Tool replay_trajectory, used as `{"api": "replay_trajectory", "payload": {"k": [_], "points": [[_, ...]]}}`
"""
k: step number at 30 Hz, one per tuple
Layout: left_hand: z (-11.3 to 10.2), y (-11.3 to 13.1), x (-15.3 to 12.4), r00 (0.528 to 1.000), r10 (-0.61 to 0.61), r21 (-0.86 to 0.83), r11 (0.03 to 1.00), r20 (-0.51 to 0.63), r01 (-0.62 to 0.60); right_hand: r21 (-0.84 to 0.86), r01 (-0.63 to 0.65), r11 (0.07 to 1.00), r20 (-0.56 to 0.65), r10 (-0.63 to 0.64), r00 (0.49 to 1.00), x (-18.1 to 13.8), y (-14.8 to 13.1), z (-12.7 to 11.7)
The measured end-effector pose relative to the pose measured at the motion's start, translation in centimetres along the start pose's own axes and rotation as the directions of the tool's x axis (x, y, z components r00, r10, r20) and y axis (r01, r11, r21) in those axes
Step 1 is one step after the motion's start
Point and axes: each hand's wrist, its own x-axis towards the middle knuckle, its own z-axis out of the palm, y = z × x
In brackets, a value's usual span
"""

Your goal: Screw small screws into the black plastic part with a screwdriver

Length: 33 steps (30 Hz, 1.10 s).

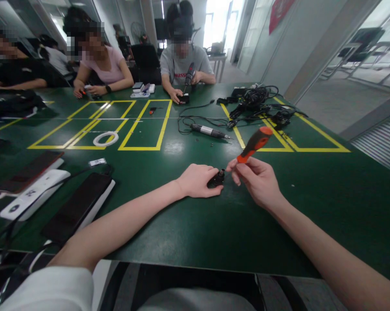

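Left hand is curling partway closed around a small dark part, black and knobby with a short round post on top; thumb and fingers are pinning it to the green tabletop, near the table's middle, in front of the wearer. Right hand is pinching, thumb and fingers drawn together, the lower end of a screwdriver with a fat orange-and-dark-grey handle. Handle is leaning up and to the right; the fingers are mostly hiding the shaft, which is pointing down toward the dark part. Cannot tell if the tip is touching.

Beyond the hands, a black pen-shaped power tool with a silver band is lying on its side, its cord looping behind. A tangle of black cables is sitting farther back to the right. A flat white ring is lying across yellow tape lines at left. Near the left forearm, a black phone-like slab on a white block is resting beside a long white power strip. Across the table, a co-worker in a grey T-shirt is holding a dark drill-like tool over a small black object.
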Motion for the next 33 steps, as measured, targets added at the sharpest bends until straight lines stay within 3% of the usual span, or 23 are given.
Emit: {"api": "replay_trajectory", "payload": {"k": [6,13,20,27,33], "points": [[-0.15,0.23,0.13,1.0,-0.006,0.02,1.0,0.02,0.006,0.092,-0.033,0.995,0.046,0.029,0.999,0.05,-0.16,0.12],[-0.11,0.08,0.09,1.0,-0.001,0.016,1.0,0.021,0.001,0.001,-0.042,0.999,0.016,0.042,0.999,0.0,0.0,0.08],[-0.08,-0.1,0.01,1.0,0.004,-0.003,1.0,0.01,-0.004,0.104,-0.067,0.992,0.043,0.063,0.997,-0.09,-0.22,0.4],[-0.24,-0.11,-0.02,1.0,0.004,-0.015,1.0,0.016,-0.004,0.004,-0.053,0.999,0.027,0.053,0.998,-0.14,0.17,0.12],[-0.64,0.07,-0.03,0.999,0.004,-0.015,1.0,0.047,-0.004,0.09,-0.062,0.994,0.062,0.056,0.996,-0.13,-0.22,0.42]]}}
